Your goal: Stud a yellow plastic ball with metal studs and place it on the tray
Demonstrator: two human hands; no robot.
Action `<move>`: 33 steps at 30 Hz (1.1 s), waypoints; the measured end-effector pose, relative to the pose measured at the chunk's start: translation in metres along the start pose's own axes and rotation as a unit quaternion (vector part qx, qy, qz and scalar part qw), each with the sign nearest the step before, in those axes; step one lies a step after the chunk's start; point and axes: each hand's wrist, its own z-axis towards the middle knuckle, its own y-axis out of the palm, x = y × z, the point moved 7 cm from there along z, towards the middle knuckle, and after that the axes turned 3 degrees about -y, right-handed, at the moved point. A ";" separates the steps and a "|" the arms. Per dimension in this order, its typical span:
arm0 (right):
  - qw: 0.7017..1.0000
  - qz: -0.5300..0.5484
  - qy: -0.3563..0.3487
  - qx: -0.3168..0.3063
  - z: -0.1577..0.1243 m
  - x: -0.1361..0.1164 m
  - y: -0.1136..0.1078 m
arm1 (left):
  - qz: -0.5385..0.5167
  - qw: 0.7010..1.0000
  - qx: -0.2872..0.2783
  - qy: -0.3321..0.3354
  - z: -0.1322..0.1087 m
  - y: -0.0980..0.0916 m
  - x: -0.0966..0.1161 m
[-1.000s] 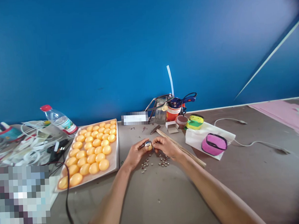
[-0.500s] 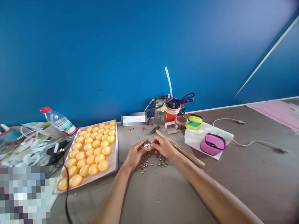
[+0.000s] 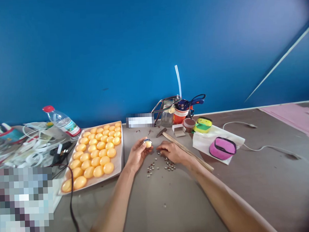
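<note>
My left hand [image 3: 137, 154] is closed around a small yellow-orange ball [image 3: 148, 145] whose top is covered with shiny silver stones. To its right, my right hand [image 3: 171, 152] is low at the table, its fingers curled and their tips bunched by a few small shiny stones. Whether a stone is between those fingertips is too small to make out. Several loose stones [image 3: 169, 165] lie just below my right hand, and another cluster of stones [image 3: 150, 169] lies between my forearms.
On the left stands a tray [image 3: 121, 144] of yellow-orange balls, with a bottle [image 3: 66, 123] and tangled cables behind it. A hammer [image 3: 188, 152] lies right of my right hand. Beyond are a jar [image 3: 166, 118], an orange cup [image 3: 180, 115], and a pink pouch-like item [image 3: 223, 148] on white paper.
My right hand has come away from the ball and lowered toward the loose stones. My left hand has moved slightly left and tilted the ball, showing more of its yellow side.
</note>
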 end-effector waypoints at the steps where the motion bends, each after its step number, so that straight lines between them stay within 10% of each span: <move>1: 1.000 -0.023 -0.007 -0.008 0.000 -0.003 0.003 | 0.001 1.000 0.004 -0.002 0.000 0.000 -0.001; 10: 0.991 -0.134 -0.020 -0.015 0.001 -0.006 0.018 | 0.012 1.000 0.003 -0.009 0.000 0.001 -0.003; 15: 0.995 0.025 -0.009 0.097 0.001 -0.005 0.000 | 0.016 1.000 0.003 -0.004 0.000 0.001 -0.002; 21: 0.934 0.295 0.113 0.164 0.001 0.009 -0.010 | 0.039 0.999 -0.001 -0.001 -0.002 0.006 -0.001; 33: 0.888 0.424 0.135 0.119 0.004 -0.001 0.001 | 0.095 0.995 -0.018 0.004 -0.004 0.010 -0.001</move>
